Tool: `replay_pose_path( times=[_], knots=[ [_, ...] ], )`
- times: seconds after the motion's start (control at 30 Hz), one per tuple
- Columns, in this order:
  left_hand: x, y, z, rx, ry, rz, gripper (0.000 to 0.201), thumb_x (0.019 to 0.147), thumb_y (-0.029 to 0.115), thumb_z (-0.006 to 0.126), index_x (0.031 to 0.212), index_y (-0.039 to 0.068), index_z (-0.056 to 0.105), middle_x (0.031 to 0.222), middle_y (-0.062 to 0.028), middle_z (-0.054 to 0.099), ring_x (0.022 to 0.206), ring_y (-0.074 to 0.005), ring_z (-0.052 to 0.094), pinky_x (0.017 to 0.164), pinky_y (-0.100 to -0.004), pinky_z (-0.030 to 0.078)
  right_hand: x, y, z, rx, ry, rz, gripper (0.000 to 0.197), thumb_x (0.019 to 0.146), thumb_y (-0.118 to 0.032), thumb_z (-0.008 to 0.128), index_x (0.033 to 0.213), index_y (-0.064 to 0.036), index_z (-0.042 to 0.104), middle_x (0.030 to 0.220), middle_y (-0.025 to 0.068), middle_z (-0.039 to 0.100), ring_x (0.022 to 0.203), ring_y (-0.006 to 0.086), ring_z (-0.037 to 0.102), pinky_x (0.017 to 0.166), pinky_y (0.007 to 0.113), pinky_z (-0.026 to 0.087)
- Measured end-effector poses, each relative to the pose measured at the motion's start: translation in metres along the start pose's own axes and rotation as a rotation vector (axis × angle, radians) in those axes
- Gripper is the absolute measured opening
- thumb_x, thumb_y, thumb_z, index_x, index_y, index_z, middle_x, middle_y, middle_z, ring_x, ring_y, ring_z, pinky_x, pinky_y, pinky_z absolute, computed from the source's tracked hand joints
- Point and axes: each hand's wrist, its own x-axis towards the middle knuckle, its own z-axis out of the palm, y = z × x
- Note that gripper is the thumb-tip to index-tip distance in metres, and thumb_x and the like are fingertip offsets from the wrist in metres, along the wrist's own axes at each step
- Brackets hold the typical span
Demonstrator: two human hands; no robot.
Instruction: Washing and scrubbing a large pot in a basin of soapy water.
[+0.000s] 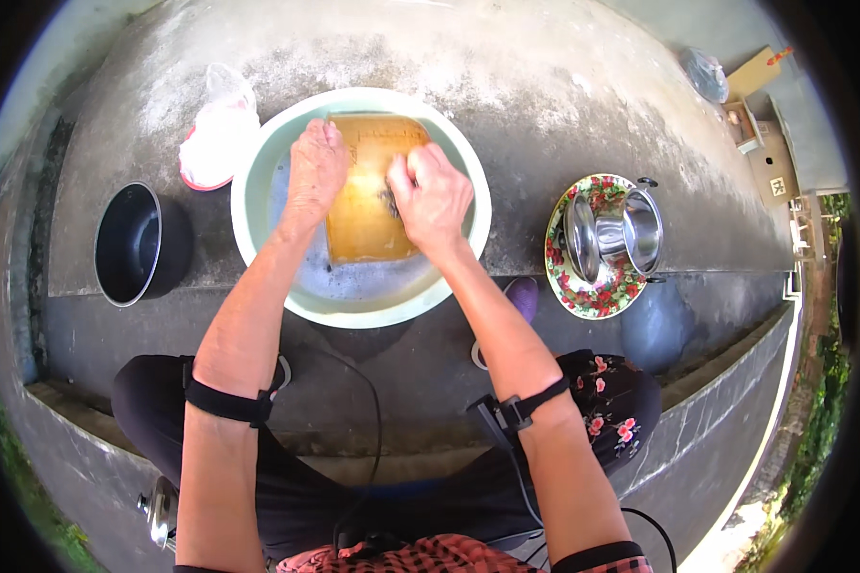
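Note:
A pale green basin (pixel 478 181) with shallow water stands on the concrete in front of me. Inside it a wet, yellow-brown wooden cutting board (pixel 368 224) is tilted up against the far side. My left hand (pixel 317 167) is closed around the board's upper left edge. My right hand (pixel 434 196) is a fist pressed to the board's right half. Beneath its fingers shows a bit of a dark, wiry-looking scrubber (pixel 389 200), mostly hidden by the hand.
A black pot (pixel 141 244) stands left, near a white plastic bag (pixel 222 134) on a red-rimmed dish. At right a floral tray (pixel 597 304) bears a steel pot (pixel 643 231) and a steel lid (pixel 581 239). A step edge crosses below the basin; a cable (pixel 376 411) hangs between my legs.

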Motion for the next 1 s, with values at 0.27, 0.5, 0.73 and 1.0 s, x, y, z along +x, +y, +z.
replay_pose_path(
  times=[0.27,0.5,0.73,1.0],
  knots=[
    [0.002,0.002,0.004,-0.021,-0.039,-0.116,0.025,0.087,0.018,0.041,0.083,-0.005,0.051,0.079,-0.0289,0.057,0.078,-0.0455,0.054,0.072,-0.0488,0.043,0.074,0.048,0.033,-0.084,-0.199,0.337,0.029,0.076,-0.025,0.057,0.065,0.0016,0.056,0.066,0.02,0.06,0.063,0.0388,0.058,0.062,0.046,0.046],
    [0.012,-0.021,0.006,0.082,0.021,0.036,0.024,0.086,0.015,0.04,0.082,-0.005,0.053,0.081,-0.0293,0.057,0.078,-0.0447,0.055,0.072,-0.0487,0.043,-0.032,-0.002,0.003,0.17,0.127,0.167,0.027,0.077,-0.014,0.062,0.06,-0.0073,0.042,0.061,0.0123,0.048,0.05,0.0333,0.052,0.049,0.043,0.04],
    [0.014,-0.014,-0.002,0.043,-0.068,-0.089,0.031,0.088,0.019,0.038,0.085,-0.006,0.055,0.084,-0.03,0.057,0.082,-0.0451,0.055,0.075,-0.0463,0.043,0.052,0.016,0.027,-0.168,-0.059,0.368,0.02,0.078,-0.019,0.057,0.067,-0.0034,0.058,0.075,0.0148,0.062,0.067,0.0346,0.061,0.058,0.044,0.048],
    [0.021,-0.026,0.007,-0.092,-0.047,-0.212,0.033,0.087,0.022,0.041,0.083,-0.007,0.057,0.08,-0.0292,0.057,0.077,-0.0413,0.058,0.073,-0.0431,0.045,0.057,0.029,0.04,-0.135,-0.095,0.414,0.023,0.078,-0.024,0.056,0.072,-0.0027,0.061,0.077,0.0183,0.062,0.069,0.0358,0.061,0.065,0.045,0.048]
  ],
)
